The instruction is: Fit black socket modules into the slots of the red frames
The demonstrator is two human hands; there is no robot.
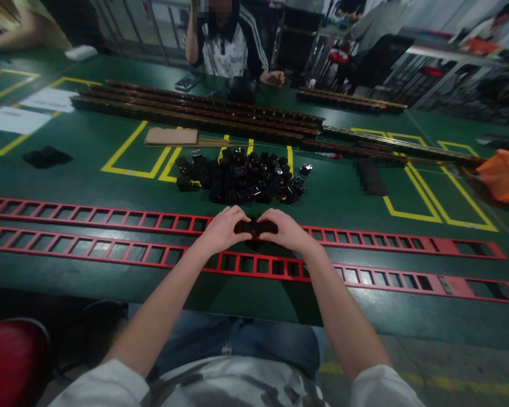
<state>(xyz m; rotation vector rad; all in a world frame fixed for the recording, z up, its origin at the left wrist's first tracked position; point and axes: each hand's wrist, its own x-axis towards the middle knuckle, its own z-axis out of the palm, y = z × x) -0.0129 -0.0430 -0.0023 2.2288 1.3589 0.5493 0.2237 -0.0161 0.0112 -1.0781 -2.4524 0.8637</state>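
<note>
My left hand (229, 229) and my right hand (282, 229) meet over the far red slotted frame (356, 238). Between them is a small black part (255, 227), gripped by thumb and fingers from both sides. It lies at the frame's slots; whether it is seated in one cannot be told. A second red slotted frame (280, 268) runs parallel, nearer to my body. Just beyond my hands lies a pile of black parts (240, 175), some with shiny metal pieces.
Long dark rails (195, 110) lie across the table behind the pile, near flat cardboard (172, 136). White papers (17, 119) are at left, an orange bin (504, 178) at right. A person (233, 48) sits opposite, one hand on the table's far edge.
</note>
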